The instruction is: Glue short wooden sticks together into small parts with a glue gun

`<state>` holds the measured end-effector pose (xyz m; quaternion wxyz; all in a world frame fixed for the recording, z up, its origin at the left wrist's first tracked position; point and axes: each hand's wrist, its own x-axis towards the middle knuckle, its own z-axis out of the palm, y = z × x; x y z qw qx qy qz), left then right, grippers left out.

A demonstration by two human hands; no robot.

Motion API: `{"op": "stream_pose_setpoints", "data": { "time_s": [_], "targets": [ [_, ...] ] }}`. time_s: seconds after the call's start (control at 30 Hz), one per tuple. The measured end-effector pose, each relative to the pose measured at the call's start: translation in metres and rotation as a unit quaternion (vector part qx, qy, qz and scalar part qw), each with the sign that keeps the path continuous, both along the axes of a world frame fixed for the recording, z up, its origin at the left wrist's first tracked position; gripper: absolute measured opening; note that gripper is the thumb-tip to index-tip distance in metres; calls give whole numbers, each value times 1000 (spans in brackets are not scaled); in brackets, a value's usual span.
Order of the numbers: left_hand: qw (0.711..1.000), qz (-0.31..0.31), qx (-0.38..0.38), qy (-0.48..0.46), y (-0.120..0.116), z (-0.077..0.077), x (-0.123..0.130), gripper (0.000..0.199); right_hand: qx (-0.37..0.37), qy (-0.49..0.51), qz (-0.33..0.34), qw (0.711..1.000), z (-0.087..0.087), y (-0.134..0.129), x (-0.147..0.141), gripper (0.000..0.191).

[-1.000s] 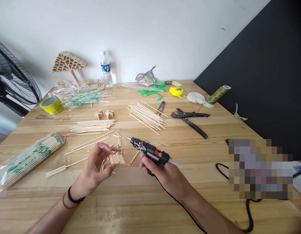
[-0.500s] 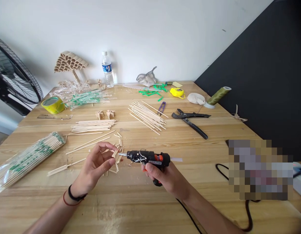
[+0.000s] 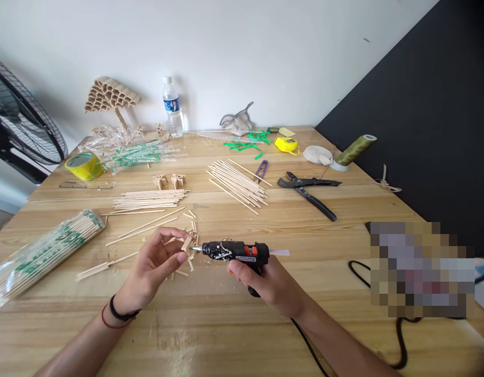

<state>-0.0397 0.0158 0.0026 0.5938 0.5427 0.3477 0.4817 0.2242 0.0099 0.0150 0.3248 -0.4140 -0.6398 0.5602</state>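
Observation:
My left hand (image 3: 157, 264) pinches a small bundle of short wooden stick pieces (image 3: 187, 244) between thumb and fingers. In my right hand (image 3: 265, 280) is a black hot glue gun (image 3: 234, 251), its fingers wrapped round the handle. The gun's metal nozzle points left and its tip is at the bundle; whether they touch is hard to see. A glue stick (image 3: 280, 252) pokes out of the gun's rear. Loose short stick pieces (image 3: 193, 226) lie on the table just behind the bundle.
Long wooden sticks (image 3: 237, 186) lie in piles beyond my hands, beside purple snips (image 3: 261, 170) and black pliers (image 3: 308, 191). Bagged sticks (image 3: 49, 251) rest at left, near yellow tape (image 3: 83, 166). The gun's cord (image 3: 308, 345) runs toward the front edge. A fan (image 3: 25, 115) stands far left.
The glue gun has shifted slightly left, its nozzle now lower against the bundle. My left hand's bundle appears slightly turned. The whole view has tilted a little.

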Motion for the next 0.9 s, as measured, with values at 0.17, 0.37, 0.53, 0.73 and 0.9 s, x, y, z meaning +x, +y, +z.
{"op": "stream_pose_setpoints", "data": {
  "time_s": [0.17, 0.37, 0.53, 0.73, 0.9],
  "targets": [
    [1000, -1, -4, -10, 0, 1, 1, 24, -8, -5, -13, 1000, -3, 1, 1, 44],
    [1000, 3, -11, 8, -1, 5, 1, 23, 2, -7, -7, 1000, -2, 0, 0, 44],
    [1000, 12, -17, 12, -1, 4, 1, 24, 5, -10, -4, 1000, -1, 0, 0, 43],
    [1000, 7, -9, 25, -1, 3, -1, 25, 0, -4, 3, 1000, 0, -1, 0, 42],
    [999, 5, 2, 38, -1, 2, -2, 25, 2, -8, -1, 1000, 0, -1, 0, 41]
  ]
}}
